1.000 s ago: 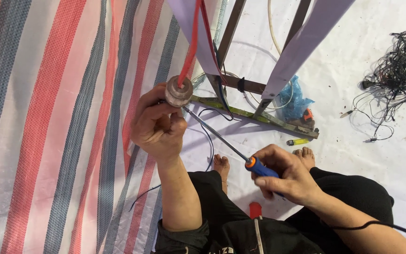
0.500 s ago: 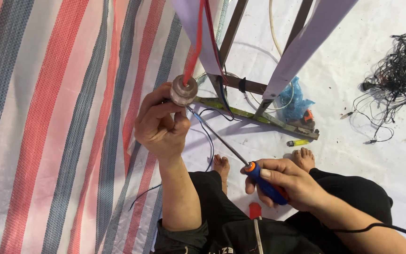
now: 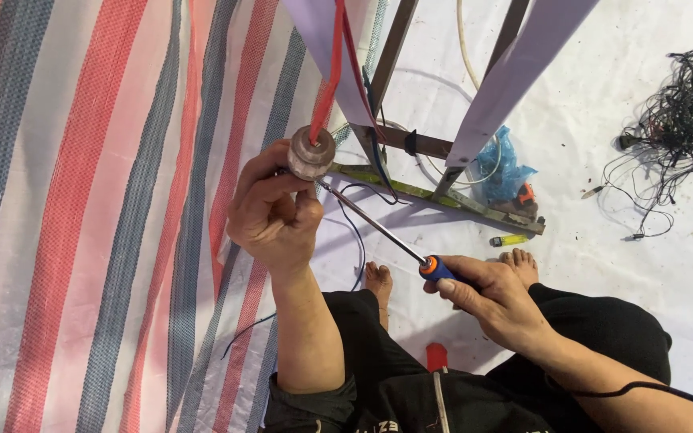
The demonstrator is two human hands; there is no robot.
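Person sitting on the floor, dark trousers, bare feet poking out in front. A second screwdriver with a red handle [image 3: 436,357] is lying in the lap. Right hand [image 3: 497,298] is closing round the blue-and-orange handle of a long screwdriver [image 3: 411,252], fingers wrapped tight; a black cable is running along the right forearm. The shaft is slanting up and left, its tip reaching under the left hand [image 3: 273,215]. Left hand is raised, fingers curled and gripping a small round grey metal part [image 3: 312,152], thumb side uppermost; the part is sitting at the top of the fist, just beside the screwdriver tip. Red wires [image 3: 329,76] are rising from the part's face. Beyond the hands, a rusty metal frame [image 3: 435,195] is standing on a white sheet, with pale flat blades [image 3: 507,76] leaning across it. A blue plastic bag [image 3: 505,164] and a yellow lighter [image 3: 508,240] are lying near the frame's foot. Far right, a tangle of black wires [image 3: 683,112]. Striped tarp [image 3: 82,216], red, grey and white, is covering the floor to the left.
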